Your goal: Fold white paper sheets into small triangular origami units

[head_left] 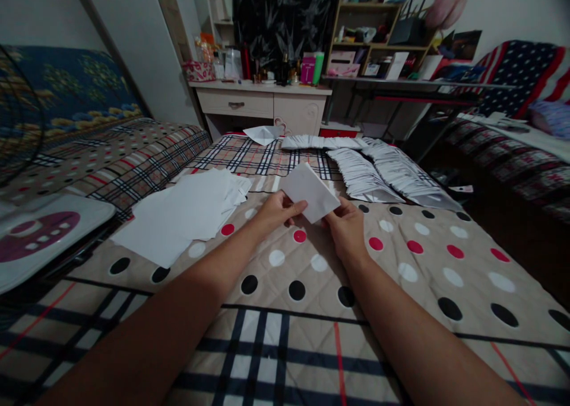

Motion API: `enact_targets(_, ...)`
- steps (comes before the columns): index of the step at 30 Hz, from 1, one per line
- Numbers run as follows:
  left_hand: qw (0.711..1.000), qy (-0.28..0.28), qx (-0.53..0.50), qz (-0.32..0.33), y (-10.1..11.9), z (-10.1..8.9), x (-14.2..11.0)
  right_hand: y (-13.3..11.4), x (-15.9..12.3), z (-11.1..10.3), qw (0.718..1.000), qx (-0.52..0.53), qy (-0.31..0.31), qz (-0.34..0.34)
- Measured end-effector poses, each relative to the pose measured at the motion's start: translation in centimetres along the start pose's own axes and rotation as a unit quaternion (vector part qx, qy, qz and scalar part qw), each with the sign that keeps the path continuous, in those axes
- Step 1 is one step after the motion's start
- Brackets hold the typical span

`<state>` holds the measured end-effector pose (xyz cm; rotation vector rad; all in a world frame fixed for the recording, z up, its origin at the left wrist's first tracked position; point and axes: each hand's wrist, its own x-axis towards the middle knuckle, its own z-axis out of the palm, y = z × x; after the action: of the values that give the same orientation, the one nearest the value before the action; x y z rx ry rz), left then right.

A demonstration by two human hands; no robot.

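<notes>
Both bare forearms enter from the bottom corners of the frame and slant inward, converging near the centre. The left hand (275,211) is clamped on the lower-left edge of a small folded square of white paper (312,193), its thumb laid across the near face and its other fingers curled behind. The right hand (350,227) pinches the lower-right edge, thumb and fingers pointing up and inward. Held between the two hands, the paper sits tilted at the middle of the frame, one corner pointing down, above a beige quilted bed cover with dots and plaid bands (285,346). Left of centre lies a loose pile of flat white paper sheets (178,213). At the upper right of centre, tightly packed rows of folded white paper pieces (363,177) rest on the cover.
</notes>
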<state>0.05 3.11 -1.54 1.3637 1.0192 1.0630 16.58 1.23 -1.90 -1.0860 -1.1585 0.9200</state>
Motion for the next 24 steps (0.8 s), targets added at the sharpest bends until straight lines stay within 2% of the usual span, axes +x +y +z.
enact_targets(3, 0.98, 0.126, 0.066, 0.137, -0.1, -0.5, 0.4, 0.3, 0.5, -0.6, 0.987, -0.123, 0.061, -0.083)
enact_targets(4, 0.961, 0.156, 0.123, 0.191, 0.0, -0.7, 0.4, 0.3, 0.5, -0.8, 0.978, -0.166, 0.072, -0.106)
enact_targets(6, 0.902, 0.178, 0.263, 0.293, 0.5, -1.0, 0.1, 0.2, 0.5, -1.0, 0.961, -0.227, 0.085, -0.135)
enact_targets(9, 0.813, 0.136, 0.407, 0.393, 1.6, -0.8, -0.8, -0.2, 0.3, -1.1, 0.955, -0.242, 0.092, -0.144)
enact_targets(11, 0.782, 0.098, 0.455, 0.414, 2.0, -0.5, -1.3, -0.4, 0.3, -1.0, 0.963, -0.215, 0.094, -0.134)
enact_targets(14, 0.764, 0.053, 0.485, 0.423, 2.0, -0.4, -1.4, -0.4, 0.5, -1.0, 0.979, -0.159, 0.092, -0.092)
enact_targets(16, 0.755, 0.016, 0.493, 0.433, 1.6, -0.6, -1.2, 0.0, 0.9, -1.2, 0.987, -0.125, 0.086, -0.042)
enact_targets(19, 0.744, -0.047, 0.5, 0.441, 1.2, -1.1, -0.9, 0.7, 1.6, -1.8, 0.991, -0.099, 0.087, 0.021)
enact_targets(22, 0.734, -0.089, 0.508, 0.442, 1.0, -1.3, -0.7, 1.0, 2.0, -2.4, 0.977, -0.185, 0.107, -0.011)
enact_targets(24, 0.729, -0.103, 0.513, 0.442, 0.9, -1.3, -0.7, 0.8, 2.0, -2.6, 0.95, -0.288, 0.109, -0.051)
